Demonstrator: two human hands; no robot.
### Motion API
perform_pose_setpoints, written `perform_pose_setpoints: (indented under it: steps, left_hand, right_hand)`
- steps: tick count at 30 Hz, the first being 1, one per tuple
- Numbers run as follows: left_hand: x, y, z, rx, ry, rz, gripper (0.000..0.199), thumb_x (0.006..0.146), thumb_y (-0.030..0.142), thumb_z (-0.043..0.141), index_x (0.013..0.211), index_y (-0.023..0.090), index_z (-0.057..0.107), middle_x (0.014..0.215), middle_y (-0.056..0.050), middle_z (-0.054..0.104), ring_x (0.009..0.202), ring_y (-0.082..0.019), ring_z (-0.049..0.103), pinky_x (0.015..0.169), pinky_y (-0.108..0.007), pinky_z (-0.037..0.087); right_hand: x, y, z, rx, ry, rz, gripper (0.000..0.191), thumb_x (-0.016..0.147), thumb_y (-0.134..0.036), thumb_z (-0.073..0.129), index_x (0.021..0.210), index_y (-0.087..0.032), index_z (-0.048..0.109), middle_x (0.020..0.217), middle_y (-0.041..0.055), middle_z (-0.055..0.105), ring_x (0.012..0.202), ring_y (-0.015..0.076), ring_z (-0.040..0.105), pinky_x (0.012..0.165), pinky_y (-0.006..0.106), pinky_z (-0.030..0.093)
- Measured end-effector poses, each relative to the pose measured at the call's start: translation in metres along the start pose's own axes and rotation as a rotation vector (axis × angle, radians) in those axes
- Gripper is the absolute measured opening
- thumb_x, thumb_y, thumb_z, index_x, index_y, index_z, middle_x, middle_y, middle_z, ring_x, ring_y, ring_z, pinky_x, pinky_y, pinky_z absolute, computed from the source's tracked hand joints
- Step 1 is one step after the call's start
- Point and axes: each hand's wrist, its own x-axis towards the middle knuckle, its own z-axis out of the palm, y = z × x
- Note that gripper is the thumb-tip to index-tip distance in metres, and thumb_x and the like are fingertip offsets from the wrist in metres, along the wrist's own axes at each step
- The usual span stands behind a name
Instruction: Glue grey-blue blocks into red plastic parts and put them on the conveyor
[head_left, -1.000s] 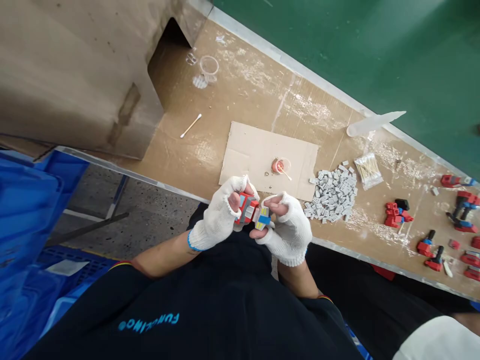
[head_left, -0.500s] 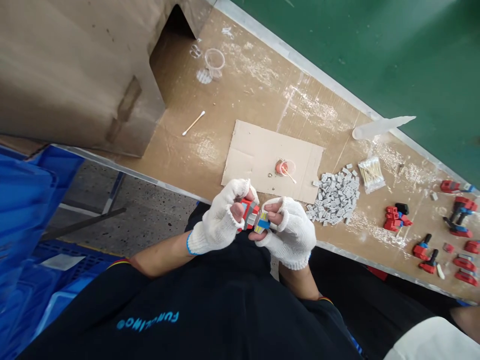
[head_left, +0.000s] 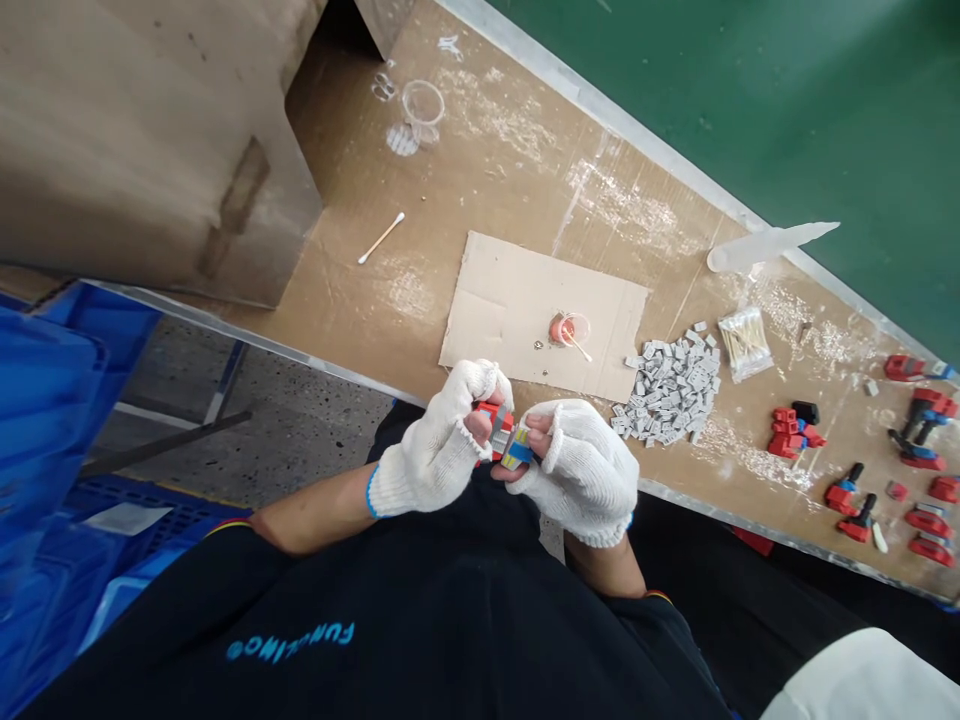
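Observation:
My left hand [head_left: 442,440], in a white fingerless glove, pinches a red and grey toy part [head_left: 496,428] near the table's front edge. Against its right side, my right hand [head_left: 574,465], gloved the same way, grips a blue and yellow toy piece [head_left: 517,449]. The two pieces touch or nearly touch; fingers hide parts of both. Beyond the hands, a cardboard sheet [head_left: 510,285] lies on the table and bears a small clear cup [head_left: 576,329] with red contents and a cotton swab in it. A pile of small grey pieces [head_left: 671,390] sits right of the sheet.
A bag of swabs [head_left: 745,343] and several red and blue toy parts [head_left: 786,433] lie to the right. One swab [head_left: 381,238] and an empty clear cup [head_left: 423,103] are at the left. A large cardboard box [head_left: 150,150] stands far left; a person's white sleeve [head_left: 862,680] shows lower right.
My right hand has turned slightly, with its knuckles rolled further over the blue and yellow piece. My left hand has barely moved. The view has shifted a little.

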Motion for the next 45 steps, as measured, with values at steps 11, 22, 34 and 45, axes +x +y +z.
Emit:
perform_pose_setpoints:
  steps: [11,22,34,45]
  left_hand:
    - [0.000,0.001,0.001,0.012,-0.028,-0.007,0.052,0.117,0.073,0.051,0.112,0.023,0.058,0.100,-0.001,0.059,0.065,-0.012,0.055,0.057,-0.031,0.050]
    - [-0.003,-0.001,-0.002,-0.060,0.014,-0.029,0.048,0.117,0.070,0.055,0.119,0.023,0.061,0.105,-0.002,0.062,0.057,-0.009,0.050,0.050,-0.028,0.047]
    - [-0.002,-0.002,0.003,-0.159,0.001,-0.014,0.047,0.117,0.070,0.056,0.120,0.023,0.061,0.103,-0.002,0.062,0.056,-0.008,0.047,0.043,-0.025,0.038]
    - [0.023,-0.011,-0.013,0.247,-0.083,0.481,0.047,0.119,0.067,0.050,0.113,0.022,0.060,0.100,-0.007,0.067,0.088,-0.023,0.070,0.074,-0.040,0.064]
  right_hand:
    - [0.007,0.006,0.003,0.115,0.024,0.017,0.040,0.094,-0.027,0.097,0.126,-0.026,0.074,0.097,0.0039,0.086,0.087,0.0240,0.087,0.074,0.037,0.076]
    - [-0.006,0.007,0.011,0.231,0.122,0.145,0.047,0.099,-0.037,0.092,0.140,-0.036,0.070,0.104,0.0031,0.075,0.083,0.0221,0.079,0.058,0.035,0.068]
    - [-0.012,-0.002,0.025,0.694,0.339,0.522,0.048,0.087,-0.067,0.097,0.099,-0.032,0.067,0.098,0.0001,0.066,0.058,0.0121,0.059,0.048,0.031,0.059]
    - [0.004,-0.025,0.022,1.020,0.194,1.029,0.062,0.081,-0.077,0.097,0.086,-0.024,0.064,0.064,-0.0038,0.066,0.046,0.0118,0.057,0.038,0.021,0.043]
